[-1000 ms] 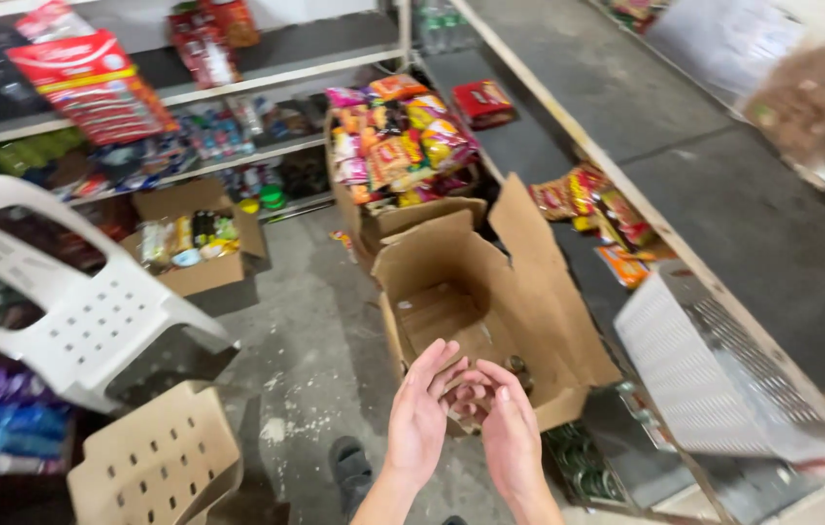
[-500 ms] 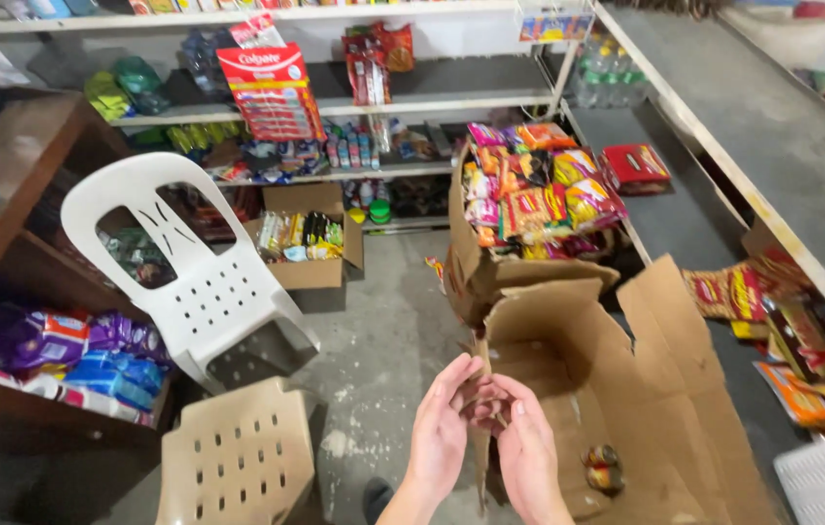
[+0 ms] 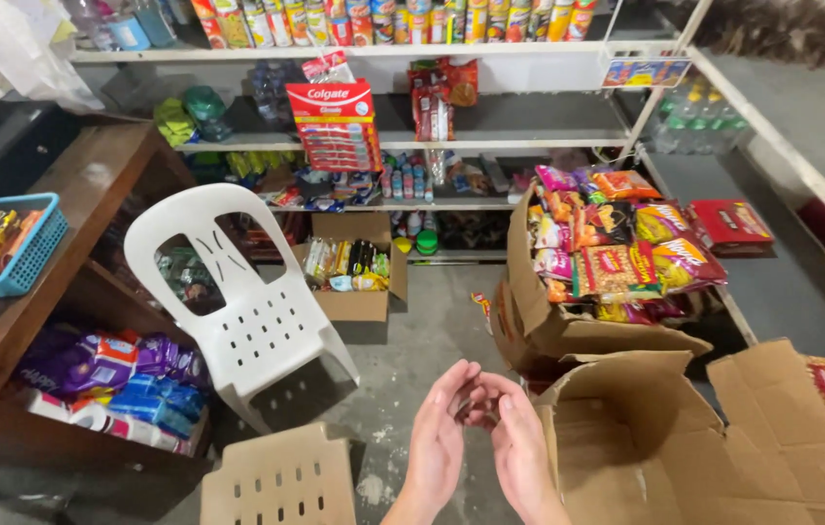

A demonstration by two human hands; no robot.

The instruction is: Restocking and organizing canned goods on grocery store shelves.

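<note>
Beside the open empty cardboard box (image 3: 665, 457), just to its left over the concrete floor (image 3: 412, 340), the left hand (image 3: 437, 442) and right hand (image 3: 517, 449) are cupped loosely together, palms facing, fingers curled and fingertips meeting as if to cradle something small; whether they grip anything I cannot tell, since only a dark glimpse shows between them. Behind the box stands a carton of bright snack packets (image 3: 617, 248), and further left a white plastic chair (image 3: 238, 301).

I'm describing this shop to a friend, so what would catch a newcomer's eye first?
Probably the two hands, left hand and right hand, cupped together at bottom centre above an open cardboard box. Left of them stands a white plastic chair, and behind the box a carton of bright snack packets.
</note>
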